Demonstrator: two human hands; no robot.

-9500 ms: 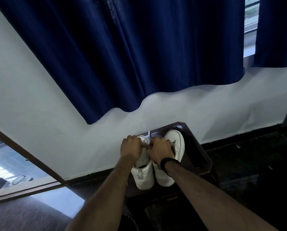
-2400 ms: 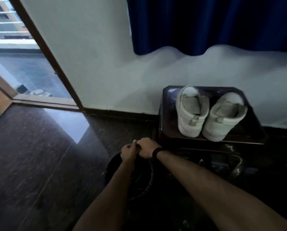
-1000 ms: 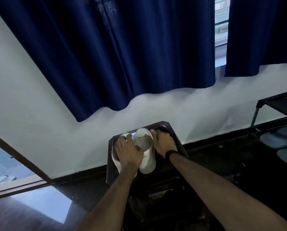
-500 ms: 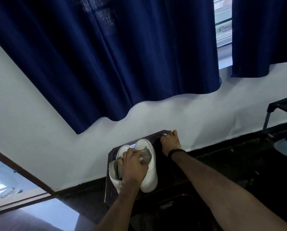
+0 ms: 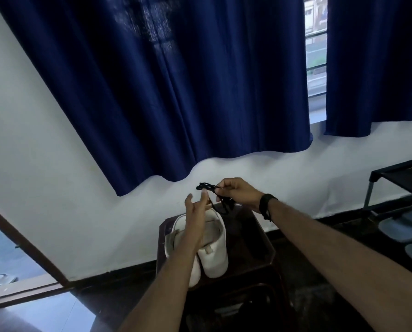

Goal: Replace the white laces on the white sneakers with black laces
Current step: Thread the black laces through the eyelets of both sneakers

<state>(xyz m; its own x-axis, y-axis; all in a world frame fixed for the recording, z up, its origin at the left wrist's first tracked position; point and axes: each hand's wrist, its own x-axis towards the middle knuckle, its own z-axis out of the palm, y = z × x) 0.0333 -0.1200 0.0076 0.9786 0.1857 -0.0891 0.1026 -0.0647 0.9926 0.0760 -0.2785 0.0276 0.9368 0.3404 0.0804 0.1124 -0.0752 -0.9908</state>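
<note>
Our right hand (image 5: 236, 191) pinches a bundle of black laces (image 5: 215, 195) in the air above the far end of the white sneakers (image 5: 209, 245). Our left hand (image 5: 196, 212) hovers just beside it, fingers spread and holding nothing. The sneakers sit side by side, unlaced, on a dark stool (image 5: 252, 250) against the wall.
</note>
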